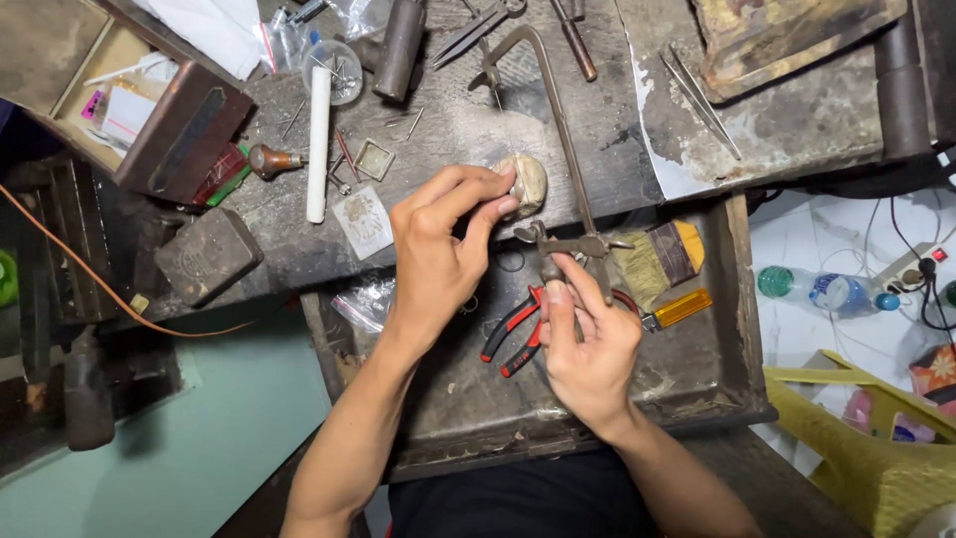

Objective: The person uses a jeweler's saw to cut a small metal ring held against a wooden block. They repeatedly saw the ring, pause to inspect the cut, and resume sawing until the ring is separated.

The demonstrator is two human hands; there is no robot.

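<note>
My left hand [438,239] presses its fingertips on a small pale rounded piece [528,182] at the front edge of the worn workbench [468,130]. My right hand [588,344] grips the handle of a thin metal frame saw [558,120], whose frame arches up over the bench and whose clamp sits just below the pale piece. Both hands work over an open wooden drawer [717,379]. Red-and-black pliers [510,334] lie in the drawer under my hands.
A brush [662,261] and a yellow-handled tool [679,309] lie in the drawer. On the bench are a white rod [318,139], scissors [473,30], tweezers [700,100], a small metal plate [363,221] and a dark block [206,254]. A plastic bottle [817,289] lies on the floor at right.
</note>
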